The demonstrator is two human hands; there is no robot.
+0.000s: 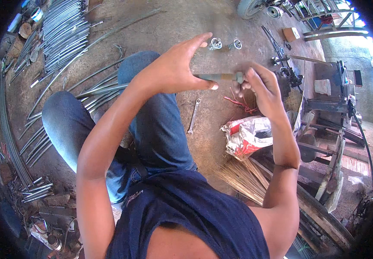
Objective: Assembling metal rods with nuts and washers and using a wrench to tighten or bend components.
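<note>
A long metal rod [104, 90] with a threaded end [221, 77] lies across my raised knee and points to the right. On its tip sits a greenish-grey nut [239, 77]. My right hand [262, 86] has its fingers closed at the nut, and the fingertips are partly blurred. My left hand [173, 67] is over the rod, thumb and index finger stretched wide apart on either side of the threaded part. The other left fingers are hidden. Below the rod, a combination wrench [194, 116] rests on the floor.
Two small containers of hardware [216, 43] stand ahead on the floor. A red-and-white sack [244, 137] and a bundle of thin sticks [243, 175] are by my right arm. Many metal rods [65, 34] lie at left. Metal stands [324, 105] are at right.
</note>
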